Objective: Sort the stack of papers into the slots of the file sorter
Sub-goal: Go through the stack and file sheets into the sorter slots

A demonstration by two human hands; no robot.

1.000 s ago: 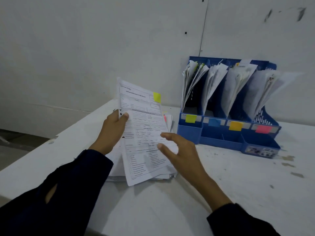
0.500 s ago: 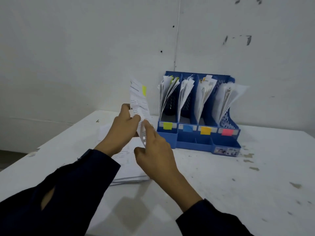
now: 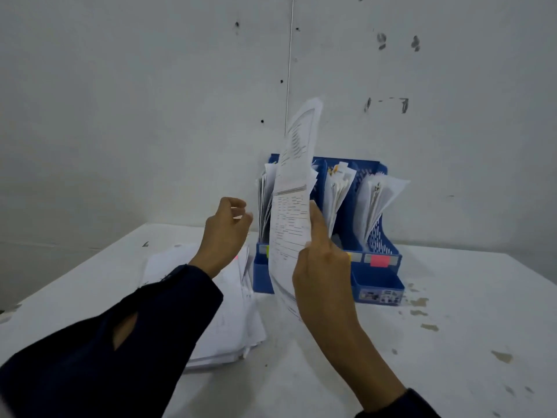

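White sheet [image 3: 291, 206] stands upright, pinched at its lower edge by my right hand [image 3: 324, 267], in front of the blue sorter [image 3: 376, 282] at twelve o'clock. My left hand [image 3: 224, 233] hovers loosely curled, holding nothing, above the stack [image 3: 229, 321] at nine o'clock.

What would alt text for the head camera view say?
A person's right hand holds one printed sheet upright before a blue file sorter already stuffed with papers. The left hand hovers free above a paper stack on the white table.
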